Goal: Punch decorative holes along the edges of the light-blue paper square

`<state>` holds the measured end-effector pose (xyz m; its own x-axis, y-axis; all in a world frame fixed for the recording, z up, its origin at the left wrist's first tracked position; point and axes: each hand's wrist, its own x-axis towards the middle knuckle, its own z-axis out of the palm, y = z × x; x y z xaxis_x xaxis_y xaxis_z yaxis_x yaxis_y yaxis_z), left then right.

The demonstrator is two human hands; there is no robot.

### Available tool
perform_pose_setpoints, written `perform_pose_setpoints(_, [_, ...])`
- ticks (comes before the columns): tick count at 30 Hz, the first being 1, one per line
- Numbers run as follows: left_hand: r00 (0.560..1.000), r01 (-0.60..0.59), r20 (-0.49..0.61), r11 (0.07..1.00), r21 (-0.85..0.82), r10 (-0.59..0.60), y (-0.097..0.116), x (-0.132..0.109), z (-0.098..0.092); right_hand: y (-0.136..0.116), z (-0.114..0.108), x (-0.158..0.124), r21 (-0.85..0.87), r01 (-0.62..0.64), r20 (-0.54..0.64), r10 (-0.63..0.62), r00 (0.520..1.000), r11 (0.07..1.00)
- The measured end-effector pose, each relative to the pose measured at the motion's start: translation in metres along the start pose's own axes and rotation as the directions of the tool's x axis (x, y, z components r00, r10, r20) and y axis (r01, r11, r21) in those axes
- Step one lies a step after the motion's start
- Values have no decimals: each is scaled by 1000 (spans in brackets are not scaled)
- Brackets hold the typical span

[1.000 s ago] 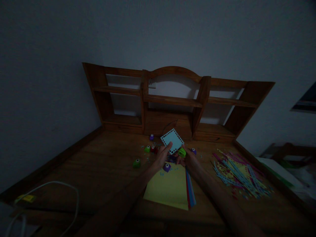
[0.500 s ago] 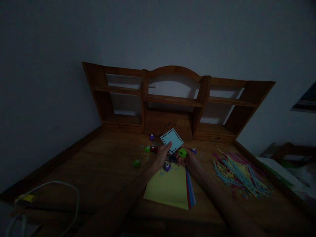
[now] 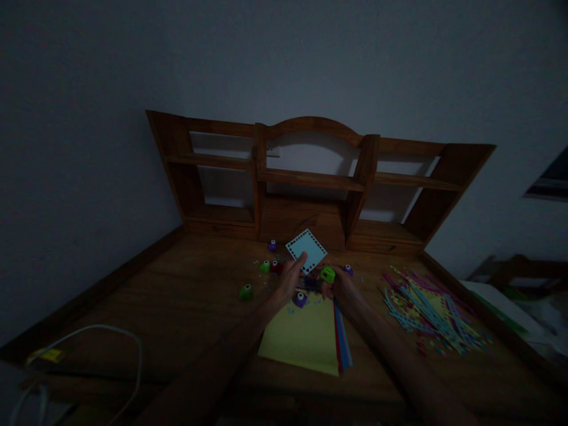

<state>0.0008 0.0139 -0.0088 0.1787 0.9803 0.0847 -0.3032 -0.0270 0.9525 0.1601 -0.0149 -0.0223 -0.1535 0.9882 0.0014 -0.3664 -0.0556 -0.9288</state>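
Observation:
My left hand (image 3: 290, 277) pinches a light blue square of paper (image 3: 309, 248) at its lower corner, thumb on top. Small punched holes run along the edges of the square. In my right hand (image 3: 341, 284) is a green craft punch (image 3: 328, 274), just right of the paper and apart from it. Below both hands lies a stack of coloured paper with a yellow sheet (image 3: 299, 340) on top. A purple craft punch (image 3: 300, 300) rests on the stack's far edge among tiny blue paper bits.
Left of my hands stand green punches (image 3: 246, 292), a red punch (image 3: 275, 267) and a purple punch (image 3: 272, 245). Another purple punch (image 3: 348, 270) sits behind my right hand. A heap of punched paper strips (image 3: 437, 310) covers the right side. A white cable (image 3: 102, 327) loops at the front left; a wooden shelf (image 3: 310, 177) stands behind.
The blue paper square in my left hand has shifted slightly left and up, away from the green punch. My right hand has stayed almost in place.

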Motion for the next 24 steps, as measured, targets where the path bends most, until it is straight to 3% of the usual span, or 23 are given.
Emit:
perform_pose_setpoints(7, [998, 52, -37, 999, -15, -52, 6, -2, 2, 0, 0, 1, -10, -11, -17, 11, 1000, 1000])
perform_pose_setpoints(15, [999, 35, 34, 999, -36, -33, 10, -3, 4, 1, 0, 1, 21, -28, -46, 29, 999, 999])
perform_pose_setpoints(24, [999, -40, 22, 999, -34, 41, 10, -1, 1, 1, 4, 1, -35, -63, 83, 65, 994, 997])
